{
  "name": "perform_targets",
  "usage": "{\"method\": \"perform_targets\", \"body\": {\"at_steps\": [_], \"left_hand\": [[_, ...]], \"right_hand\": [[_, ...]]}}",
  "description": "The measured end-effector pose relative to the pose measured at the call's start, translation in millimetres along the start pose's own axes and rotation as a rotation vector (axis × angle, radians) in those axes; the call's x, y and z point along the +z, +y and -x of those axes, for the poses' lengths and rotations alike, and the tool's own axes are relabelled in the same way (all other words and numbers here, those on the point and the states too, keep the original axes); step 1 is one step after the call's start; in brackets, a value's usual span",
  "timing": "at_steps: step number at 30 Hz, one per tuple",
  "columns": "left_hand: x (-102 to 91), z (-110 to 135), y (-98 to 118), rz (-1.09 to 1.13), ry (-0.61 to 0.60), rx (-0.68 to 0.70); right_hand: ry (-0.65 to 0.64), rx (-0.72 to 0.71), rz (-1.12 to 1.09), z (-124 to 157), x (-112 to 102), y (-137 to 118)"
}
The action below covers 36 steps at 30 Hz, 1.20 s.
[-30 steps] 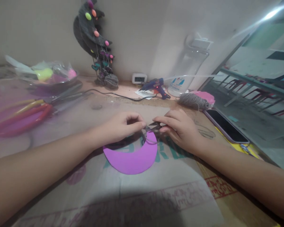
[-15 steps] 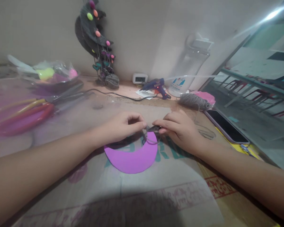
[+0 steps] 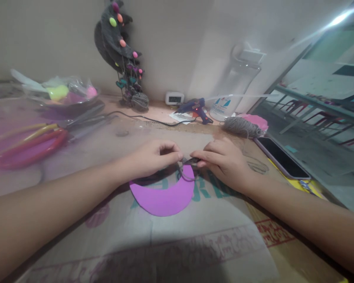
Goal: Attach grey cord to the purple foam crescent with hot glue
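A purple foam crescent [image 3: 165, 194] lies on flattened cardboard [image 3: 194, 236] in front of me. Just above its upper tip my two hands meet. My left hand [image 3: 153, 157] is closed in a pinch on a thin grey thread [image 3: 185, 175] that loops down over the crescent's tip. My right hand [image 3: 224, 161] is closed around small dark thread snips [image 3: 191, 160], whose blades point left at the pinched thread and look squeezed together. Most of the snips are hidden by my fingers.
A ball of grey yarn [image 3: 241, 126] and a phone [image 3: 281, 157] lie to the right. A blue glue gun [image 3: 193, 107] with its cable, a clear jug [image 3: 234, 88] and a dark felt ornament [image 3: 120, 55] stand at the back. Scissors [image 3: 32, 143] and a bag of foam pieces [image 3: 61, 94] are left.
The snips' blades, apart a second ago, have closed at the thread. Both hands stay in nearly the same place.
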State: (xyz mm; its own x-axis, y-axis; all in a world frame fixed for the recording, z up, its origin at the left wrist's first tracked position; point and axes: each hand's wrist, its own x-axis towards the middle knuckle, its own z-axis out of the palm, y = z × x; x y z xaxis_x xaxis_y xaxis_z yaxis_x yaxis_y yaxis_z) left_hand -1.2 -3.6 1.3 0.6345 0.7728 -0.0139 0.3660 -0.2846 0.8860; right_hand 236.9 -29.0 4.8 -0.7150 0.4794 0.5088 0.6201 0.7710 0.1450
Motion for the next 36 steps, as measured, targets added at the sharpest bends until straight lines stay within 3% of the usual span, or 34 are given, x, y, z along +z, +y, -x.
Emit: {"method": "perform_targets", "body": {"at_steps": [7, 12, 36], "left_hand": [[-0.1, 0.0, 0.2, 0.002, 0.009, 0.033], [0.2, -0.1, -0.3, 0.014, -0.001, -0.022], [-0.1, 0.2, 3.5, -0.044, 0.013, 0.016]], "right_hand": [[-0.004, 0.012, -0.016, 1.0, 1.0, 0.1], [0.002, 0.053, -0.024, 1.8, 2.3, 0.9], [0.004, -0.010, 0.020, -0.6, 1.0, -3.0]]}}
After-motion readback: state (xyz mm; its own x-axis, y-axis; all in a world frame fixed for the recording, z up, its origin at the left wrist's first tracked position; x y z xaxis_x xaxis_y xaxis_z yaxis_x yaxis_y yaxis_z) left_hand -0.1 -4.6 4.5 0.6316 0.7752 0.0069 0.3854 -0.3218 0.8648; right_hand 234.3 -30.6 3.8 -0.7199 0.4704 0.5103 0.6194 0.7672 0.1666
